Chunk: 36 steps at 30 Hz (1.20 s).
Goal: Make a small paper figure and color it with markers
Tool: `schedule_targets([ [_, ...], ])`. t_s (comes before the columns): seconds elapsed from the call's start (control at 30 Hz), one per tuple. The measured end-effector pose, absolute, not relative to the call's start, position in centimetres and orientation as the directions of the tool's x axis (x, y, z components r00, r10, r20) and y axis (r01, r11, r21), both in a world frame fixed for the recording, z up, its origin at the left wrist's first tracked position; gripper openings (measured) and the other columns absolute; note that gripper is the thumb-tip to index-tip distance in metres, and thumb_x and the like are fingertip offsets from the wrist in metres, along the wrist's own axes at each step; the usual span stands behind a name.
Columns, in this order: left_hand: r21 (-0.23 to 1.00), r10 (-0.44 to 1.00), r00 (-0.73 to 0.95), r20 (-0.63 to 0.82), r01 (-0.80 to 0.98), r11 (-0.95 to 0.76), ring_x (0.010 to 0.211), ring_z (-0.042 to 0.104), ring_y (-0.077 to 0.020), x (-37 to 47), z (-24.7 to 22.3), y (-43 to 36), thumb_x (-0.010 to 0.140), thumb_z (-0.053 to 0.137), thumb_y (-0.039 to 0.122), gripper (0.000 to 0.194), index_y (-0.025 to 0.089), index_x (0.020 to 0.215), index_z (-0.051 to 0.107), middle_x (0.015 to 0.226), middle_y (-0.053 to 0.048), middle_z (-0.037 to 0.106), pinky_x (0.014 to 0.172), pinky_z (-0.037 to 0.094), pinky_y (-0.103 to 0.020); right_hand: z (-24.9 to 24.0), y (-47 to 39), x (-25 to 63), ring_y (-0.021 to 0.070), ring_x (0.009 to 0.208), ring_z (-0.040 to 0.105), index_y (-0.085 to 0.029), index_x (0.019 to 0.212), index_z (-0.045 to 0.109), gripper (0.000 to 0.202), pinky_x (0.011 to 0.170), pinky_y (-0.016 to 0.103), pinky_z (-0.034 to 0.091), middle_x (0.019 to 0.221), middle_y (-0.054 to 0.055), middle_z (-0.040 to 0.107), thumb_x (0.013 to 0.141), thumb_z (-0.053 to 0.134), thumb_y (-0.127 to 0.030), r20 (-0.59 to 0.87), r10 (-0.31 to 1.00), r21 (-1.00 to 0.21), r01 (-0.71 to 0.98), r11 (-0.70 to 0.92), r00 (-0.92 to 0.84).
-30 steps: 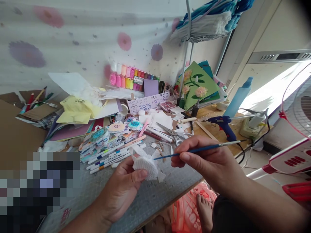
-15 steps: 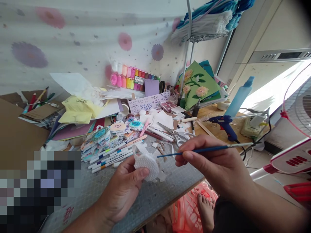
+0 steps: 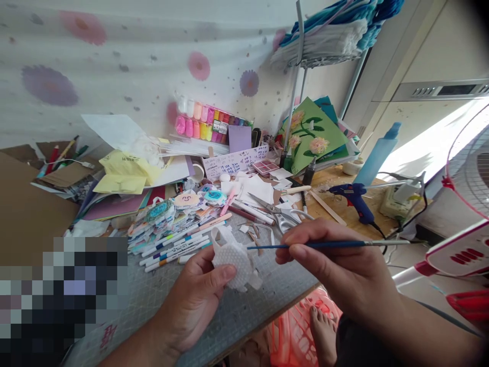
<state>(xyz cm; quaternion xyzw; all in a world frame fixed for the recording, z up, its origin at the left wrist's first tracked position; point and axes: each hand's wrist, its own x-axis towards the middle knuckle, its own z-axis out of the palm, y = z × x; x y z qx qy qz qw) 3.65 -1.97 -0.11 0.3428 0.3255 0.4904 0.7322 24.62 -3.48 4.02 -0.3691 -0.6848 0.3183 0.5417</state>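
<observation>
My left hand (image 3: 202, 295) pinches a small white textured pouch (image 3: 232, 262) with a looped strap between thumb and fingers, above the grey cutting mat (image 3: 153, 306). In my right hand (image 3: 328, 260) is a thin blue paintbrush (image 3: 336, 244), held nearly level. Its bristle end points right, and the thin tip of its handle is at the pouch's right edge; whether they touch I cannot tell. Behind the pouch lie capped markers (image 3: 175, 254), a pile of small decorated pieces (image 3: 156, 219) and metal scissors (image 3: 280, 216).
A blue glue gun (image 3: 353, 199) and a blue bottle (image 3: 378, 155) are on the wooden surface at the right. Colourful clay packs (image 3: 206, 122) and a green flower card (image 3: 317, 135) stand behind. A cardboard box (image 3: 30, 214) is at the left.
The brush has tilted to a more level angle, its bristle end lower and farther right. The pouch has shifted slightly right and turned a little.
</observation>
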Motion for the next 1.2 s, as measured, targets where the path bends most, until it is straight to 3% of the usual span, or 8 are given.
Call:
schedule_targets([
  [0.27, 0.868, 0.961, 0.240, -0.137, -0.439, 0.233, 0.080, 0.065, -0.0138, 3.3, -0.4, -1.5, 0.072, 0.077, 0.018, 0.027, 0.025, 0.097, 0.073, 0.088, 0.001, 0.074, 0.075, 0.050, -0.021, 3.2, -2.2, 25.2, 0.0139, 0.069, 0.066, -0.024, 0.092, 0.065, 0.007, 0.065, 0.026, 0.053, 0.076, 0.000, 0.068, 0.091, 0.059, -0.022, 0.529, 0.846, -0.848, -0.015, 0.529, -0.072],
  [0.37, 0.876, 0.966, 0.210, -0.152, -0.423, 0.230, 0.083, 0.064, -0.0129, 3.2, -0.4, -1.0, 0.072, 0.076, 0.018, 0.029, 0.026, 0.099, 0.072, 0.092, 0.003, 0.074, 0.074, 0.048, -0.020, 2.2, -0.9, 26.4, 0.0153, 0.078, 0.066, -0.025, 0.101, 0.065, 0.017, 0.071, 0.028, 0.053, 0.089, 0.002, 0.070, 0.095, 0.050, -0.019, 0.550, 0.827, -0.799, 0.218, 0.561, -0.111],
  [0.5, 0.905, 0.966, 0.218, -0.141, -0.367, 0.215, 0.087, 0.062, -0.0144, 3.1, -0.2, -0.4, 0.072, 0.074, 0.019, 0.030, 0.024, 0.102, 0.071, 0.094, 0.001, 0.073, 0.074, 0.046, -0.022, 0.5, 1.0, 27.5, 0.0249, 0.090, 0.061, -0.018, 0.103, 0.066, 0.025, 0.078, 0.038, 0.049, 0.095, 0.011, 0.068, 0.092, 0.046, -0.009, 0.331, 0.792, -0.297, 0.741, 0.603, -0.513],
  [0.57, 0.915, 0.963, 0.226, -0.146, -0.339, 0.218, 0.090, 0.060, -0.0153, 3.0, -0.1, -0.2, 0.071, 0.074, 0.018, 0.033, 0.023, 0.104, 0.070, 0.096, 0.001, 0.072, 0.077, 0.044, -0.023, -0.1, 1.8, 27.7, 0.0284, 0.091, 0.058, -0.018, 0.105, 0.067, 0.031, 0.076, 0.041, 0.048, 0.095, 0.012, 0.066, 0.089, 0.044, -0.006, 0.213, 0.791, -0.022, 0.807, 0.591, -0.573],
  [0.63, 0.924, 0.961, 0.228, -0.154, -0.311, 0.222, 0.093, 0.059, -0.0168, 2.9, -0.1, -0.2, 0.069, 0.075, 0.019, 0.035, 0.021, 0.104, 0.069, 0.097, 0.000, 0.072, 0.081, 0.043, -0.025, -0.4, 2.2, 27.6, 0.0296, 0.093, 0.057, -0.022, 0.111, 0.067, 0.036, 0.076, 0.041, 0.048, 0.099, 0.012, 0.064, 0.087, 0.045, -0.004, 0.176, 0.808, 0.097, 0.827, 0.554, -0.562],
  [0.8, 0.945, 0.979, 0.140, -0.148, -0.271, 0.182, 0.094, 0.057, -0.0192, 2.9, -0.6, 0.1, 0.064, 0.079, 0.021, 0.042, 0.019, 0.104, 0.066, 0.097, -0.001, 0.069, 0.082, 0.041, -0.029, 0.1, 1.3, 25.8, 0.0248, 0.093, 0.057, -0.016, 0.097, 0.071, 0.022, 0.082, 0.036, 0.047, 0.099, 0.012, 0.063, 0.089, 0.051, -0.011, 0.281, 0.820, -0.137, 0.826, 0.548, -0.498],
  [0.9, 0.948, 0.986, 0.121, -0.114, -0.285, 0.144, 0.092, 0.057, -0.0188, 3.0, -0.8, 0.3, 0.064, 0.079, 0.021, 0.045, 0.020, 0.106, 0.065, 0.094, 0.000, 0.067, 0.081, 0.040, -0.029, 0.3, 0.1, 23.8, 0.0208, 0.087, 0.058, -0.016, 0.088, 0.072, 0.017, 0.080, 0.031, 0.047, 0.090, 0.009, 0.064, 0.089, 0.055, -0.015, 0.195, 0.780, -0.291, 0.724, 0.625, -0.595],
  [1.2, 0.952, 0.988, 0.123, -0.092, -0.279, 0.123, 0.082, 0.056, -0.0160, 2.7, -0.6, 0.0, 0.070, 0.075, 0.024, 0.024, 0.018, 0.092, 0.068, 0.087, -0.001, 0.068, 0.078, 0.040, -0.026, -0.8, -0.2, 21.4, 0.0207, 0.090, 0.057, -0.016, 0.075, 0.068, 0.009, 0.080, 0.030, 0.045, 0.090, 0.007, 0.064, 0.074, 0.062, -0.008, 0.073, 0.801, -0.373, 0.729, 0.574, -0.594],
])
